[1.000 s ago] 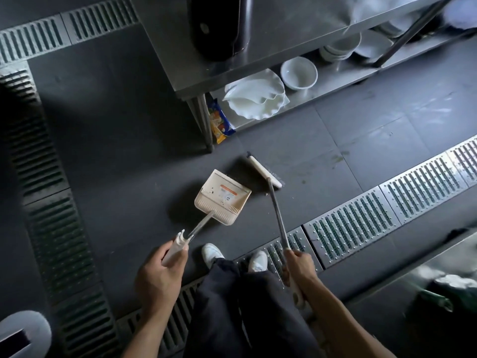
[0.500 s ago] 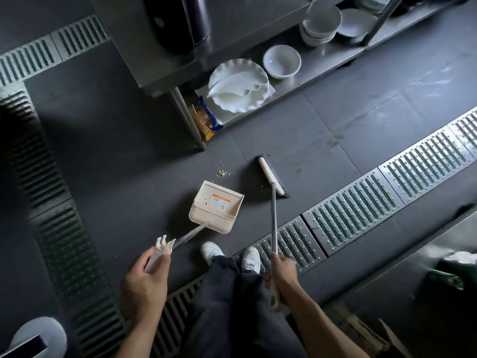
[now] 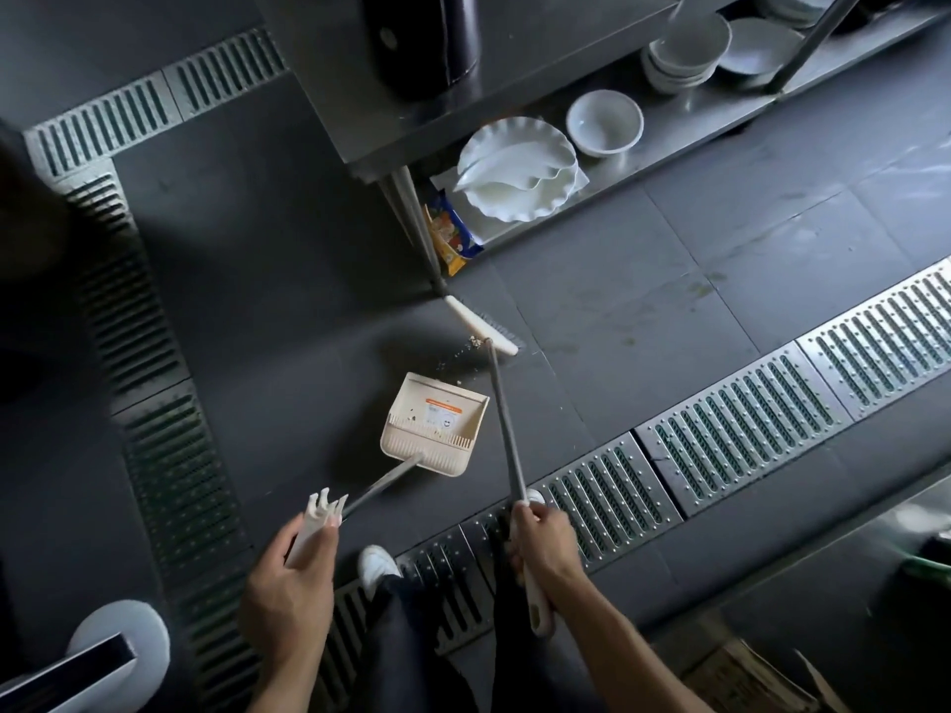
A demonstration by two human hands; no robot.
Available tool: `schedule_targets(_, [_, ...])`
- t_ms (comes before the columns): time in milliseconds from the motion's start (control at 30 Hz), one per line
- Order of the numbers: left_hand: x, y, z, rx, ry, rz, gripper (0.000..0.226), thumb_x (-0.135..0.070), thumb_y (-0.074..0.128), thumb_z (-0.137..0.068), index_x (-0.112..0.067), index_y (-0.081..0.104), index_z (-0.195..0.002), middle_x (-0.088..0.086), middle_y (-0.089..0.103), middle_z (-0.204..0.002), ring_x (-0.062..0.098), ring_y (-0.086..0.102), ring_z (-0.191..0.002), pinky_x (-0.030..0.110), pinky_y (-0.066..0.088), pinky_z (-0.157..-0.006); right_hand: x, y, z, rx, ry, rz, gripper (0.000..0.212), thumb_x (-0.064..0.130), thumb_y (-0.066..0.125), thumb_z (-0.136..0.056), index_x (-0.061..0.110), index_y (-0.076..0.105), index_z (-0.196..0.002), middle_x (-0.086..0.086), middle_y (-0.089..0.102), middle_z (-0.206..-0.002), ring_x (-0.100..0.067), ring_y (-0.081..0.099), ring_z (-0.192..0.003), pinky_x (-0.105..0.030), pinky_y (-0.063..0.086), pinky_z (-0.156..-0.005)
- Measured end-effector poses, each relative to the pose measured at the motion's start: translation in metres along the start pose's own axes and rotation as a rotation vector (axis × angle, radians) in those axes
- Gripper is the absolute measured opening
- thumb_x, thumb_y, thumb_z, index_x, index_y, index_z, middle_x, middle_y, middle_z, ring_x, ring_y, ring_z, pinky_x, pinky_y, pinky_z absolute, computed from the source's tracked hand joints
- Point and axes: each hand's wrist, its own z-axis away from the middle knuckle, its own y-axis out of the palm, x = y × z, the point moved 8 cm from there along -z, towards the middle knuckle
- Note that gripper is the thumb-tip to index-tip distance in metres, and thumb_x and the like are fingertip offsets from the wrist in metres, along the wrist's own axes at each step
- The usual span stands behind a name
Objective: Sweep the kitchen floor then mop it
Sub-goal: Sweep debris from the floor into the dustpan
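Note:
A cream dustpan (image 3: 435, 423) rests on the dark tiled floor (image 3: 288, 280), its mouth facing away from me. My left hand (image 3: 291, 589) grips the white end of its long handle. My right hand (image 3: 540, 545) grips the broom's grey pole. The white broom head (image 3: 481, 325) lies on the floor just beyond the pan, close to the steel table's leg (image 3: 417, 234). A small line of crumbs (image 3: 455, 355) lies between the broom head and the pan's mouth.
A steel table (image 3: 514, 59) stands ahead with white plates (image 3: 517, 169) and bowls (image 3: 604, 123) on its low shelf and a snack packet (image 3: 450, 234) by the leg. Metal drain grates (image 3: 741, 424) run along the right, left and back. My shoes stand on one grate.
The broom head moved from the pan's right side to beyond its mouth, near the table leg, dragging crumbs toward the pan. The dustpan stayed roughly in place.

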Motion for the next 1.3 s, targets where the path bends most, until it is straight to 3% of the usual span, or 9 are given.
schedule_targets(67, [0.015,-0.013,-0.010,0.007,-0.029,-0.010,0.041,-0.065,0.066,-0.078,-0.032,0.075,-0.102,-0.003,0.072,-0.079,0.026,0.067,-0.077,0.043,0.055,-0.075,0.016,-0.006,-0.013,-0.058,-0.018,0.075,0.036,0.025,0.048,-0.099,0.008,0.063,-0.071,-0.004,0.061,-0.052,-0.011,0.059,-0.037,-0.023,0.050,-0.042])
schedule_targets(200, [0.043,-0.042,-0.034,0.017,-0.064,0.022,0.041,-0.062,0.069,-0.080,-0.032,0.076,-0.106,-0.004,0.075,-0.088,0.023,0.069,-0.086,0.041,0.055,-0.081,0.042,0.005,-0.052,-0.134,0.000,0.047,0.036,0.031,0.049,-0.087,0.005,0.064,-0.066,-0.015,0.067,-0.059,-0.033,0.068,-0.055,-0.047,0.059,-0.058])
schedule_targets(300, [0.062,-0.067,-0.051,0.020,-0.097,-0.007,0.025,-0.044,0.075,-0.087,-0.027,0.078,-0.105,0.003,0.075,-0.090,0.028,0.066,-0.087,0.037,0.048,-0.078,0.056,0.034,-0.064,-0.143,0.062,0.052,0.032,0.020,0.046,-0.088,0.003,0.063,-0.068,-0.017,0.067,-0.058,-0.030,0.066,-0.051,-0.045,0.059,-0.060])
schedule_targets(633, [0.130,-0.142,-0.106,0.076,-0.076,-0.087,0.022,-0.039,0.077,-0.085,-0.028,0.078,-0.105,0.006,0.076,-0.094,0.031,0.062,-0.084,0.036,0.042,-0.074,-0.009,0.189,0.015,0.020,0.092,0.471,0.032,0.016,0.040,-0.102,0.001,0.062,-0.120,-0.019,0.067,-0.117,-0.034,0.065,-0.112,-0.037,0.053,-0.091])
schedule_targets(700, [0.141,-0.152,-0.115,0.090,-0.050,-0.106,0.019,-0.039,0.077,-0.086,-0.028,0.078,-0.102,0.006,0.075,-0.087,0.031,0.060,-0.079,0.036,0.041,-0.070,-0.028,0.210,0.030,0.010,0.120,0.455,0.033,0.018,0.039,-0.102,0.002,0.067,-0.111,-0.019,0.069,-0.114,-0.034,0.067,-0.107,-0.036,0.053,-0.089])
schedule_targets(833, [0.169,-0.176,-0.134,0.075,-0.043,-0.109,0.024,-0.045,0.075,-0.086,-0.028,0.078,-0.103,0.006,0.071,-0.079,0.028,0.055,-0.072,0.036,0.042,-0.068,-0.057,0.234,0.061,-0.043,0.075,0.308,0.038,0.030,0.047,-0.093,0.011,0.057,-0.062,-0.009,0.063,-0.061,-0.030,0.065,-0.061,-0.043,0.059,-0.065])
schedule_targets(1033, [0.219,-0.205,-0.161,0.041,0.031,-0.202,0.049,-0.075,0.066,-0.079,-0.036,0.073,-0.108,-0.003,0.073,-0.077,0.032,0.068,-0.077,0.041,0.055,-0.071,-0.050,0.234,0.078,-0.109,0.066,0.080,0.034,0.022,0.047,-0.097,-0.003,0.064,-0.081,-0.009,0.058,-0.056,-0.022,0.054,-0.044,-0.031,0.047,-0.044])
schedule_targets(1133, [0.229,-0.211,-0.161,0.073,0.071,-0.247,0.036,-0.062,0.072,-0.082,-0.035,0.076,-0.106,-0.004,0.074,-0.075,0.031,0.069,-0.076,0.037,0.052,-0.067,-0.035,0.230,0.064,-0.133,0.065,0.052,0.032,0.017,0.044,-0.097,-0.003,0.062,-0.079,-0.014,0.057,-0.058,-0.022,0.052,-0.038,-0.027,0.045,-0.038])
schedule_targets(1300, [0.233,-0.215,-0.152,0.073,0.150,-0.360,0.026,-0.039,0.084,-0.079,-0.030,0.080,-0.103,0.004,0.077,-0.086,0.037,0.071,-0.079,0.034,0.044,-0.063,-0.032,0.251,0.044,-0.060,0.080,0.278,0.035,0.031,0.045,-0.093,0.012,0.061,-0.068,-0.016,0.067,-0.073,-0.034,0.066,-0.070,-0.045,0.058,-0.072])
